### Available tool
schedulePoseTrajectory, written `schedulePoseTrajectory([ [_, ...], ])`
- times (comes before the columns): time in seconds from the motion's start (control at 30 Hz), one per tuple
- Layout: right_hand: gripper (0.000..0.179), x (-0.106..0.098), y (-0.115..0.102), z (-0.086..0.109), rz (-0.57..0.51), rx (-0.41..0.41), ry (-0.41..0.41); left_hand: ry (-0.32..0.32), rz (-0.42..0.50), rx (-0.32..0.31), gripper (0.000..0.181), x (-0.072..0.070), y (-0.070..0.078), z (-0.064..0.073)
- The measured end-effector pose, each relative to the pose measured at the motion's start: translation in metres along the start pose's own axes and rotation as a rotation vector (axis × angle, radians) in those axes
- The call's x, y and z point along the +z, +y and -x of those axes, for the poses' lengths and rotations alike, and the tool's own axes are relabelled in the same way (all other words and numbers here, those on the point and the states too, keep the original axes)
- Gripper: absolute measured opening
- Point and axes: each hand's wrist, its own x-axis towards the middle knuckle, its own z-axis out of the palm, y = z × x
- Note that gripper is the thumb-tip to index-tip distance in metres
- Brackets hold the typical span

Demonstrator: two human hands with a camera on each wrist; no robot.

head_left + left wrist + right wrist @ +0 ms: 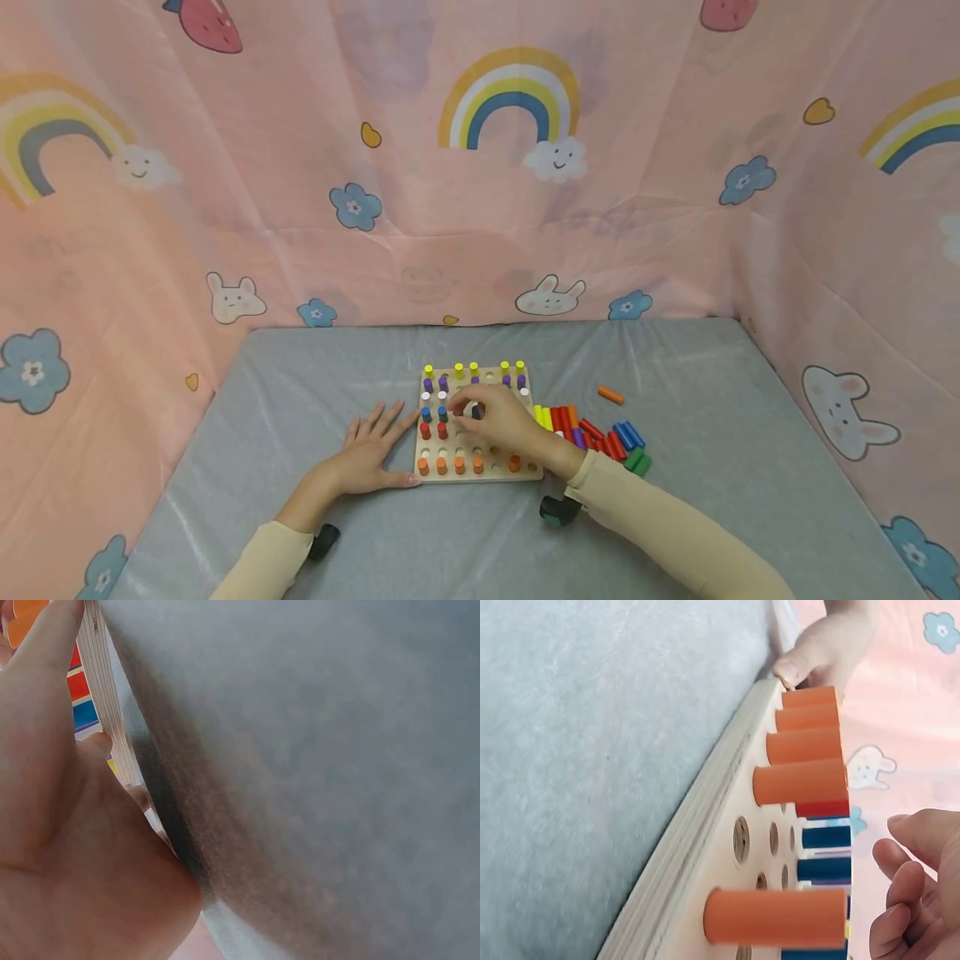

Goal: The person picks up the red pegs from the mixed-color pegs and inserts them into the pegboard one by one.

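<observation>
A wooden pegboard lies on the table with colored pegs standing in rows of holes. An orange peg stands apart from several others in the nearest row. My left hand rests flat at the board's left side, fingers spread, its thumb touching the near left corner. Over the middle of the board hovers my right hand, close to a blue peg. In the right wrist view its fingers are loosely bent, apart from the pegs, and nothing shows between them. Its palm side is partly out of frame.
Loose pegs in several colors lie right of the board, among them green pegs and blue pegs. One orange peg lies apart behind them. A pink patterned curtain hangs along the back and sides of the grey table.
</observation>
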Motion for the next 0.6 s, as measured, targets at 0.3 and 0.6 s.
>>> schedulePoseTrajectory([
  [0.3, 0.014, -0.015, 0.004, 0.009, -0.047, 0.027, 0.043, 0.01, 0.009, 0.003, 0.103, 0.002, -0.002, 0.0],
  [0.6, 0.016, -0.033, 0.004, 0.017, -0.102, 0.054, 0.086, -0.005, -0.003, -0.033, 0.101, 0.0, 0.001, -0.001],
])
